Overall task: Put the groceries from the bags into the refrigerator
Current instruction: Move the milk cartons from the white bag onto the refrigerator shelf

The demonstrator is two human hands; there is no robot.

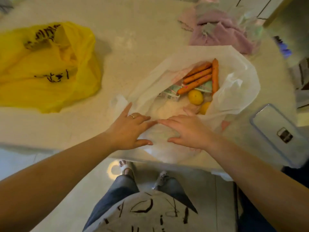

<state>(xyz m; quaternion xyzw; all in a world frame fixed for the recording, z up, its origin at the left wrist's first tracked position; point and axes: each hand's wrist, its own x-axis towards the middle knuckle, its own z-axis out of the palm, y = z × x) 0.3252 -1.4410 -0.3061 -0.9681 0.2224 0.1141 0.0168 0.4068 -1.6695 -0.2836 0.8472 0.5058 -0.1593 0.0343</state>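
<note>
While my left hand [129, 127] and right hand [187, 129] rest spread on the full translucent white plastic bag [234, 84], unpacking looks barely begun.

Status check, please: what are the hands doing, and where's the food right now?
Left hand and right hand open, on white bag. Sausages and lemons inside it. Nothing in the way.

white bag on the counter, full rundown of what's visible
The white bag is thin, translucent, crinkled plastic, lying slumped on the pale counter near its front edge, mouth spread open upward. Inside show orange sausage sticks, two yellow citrus fruits and a pale green packet. The left hand and right hand rest with straight fingers on its near rim.
</note>
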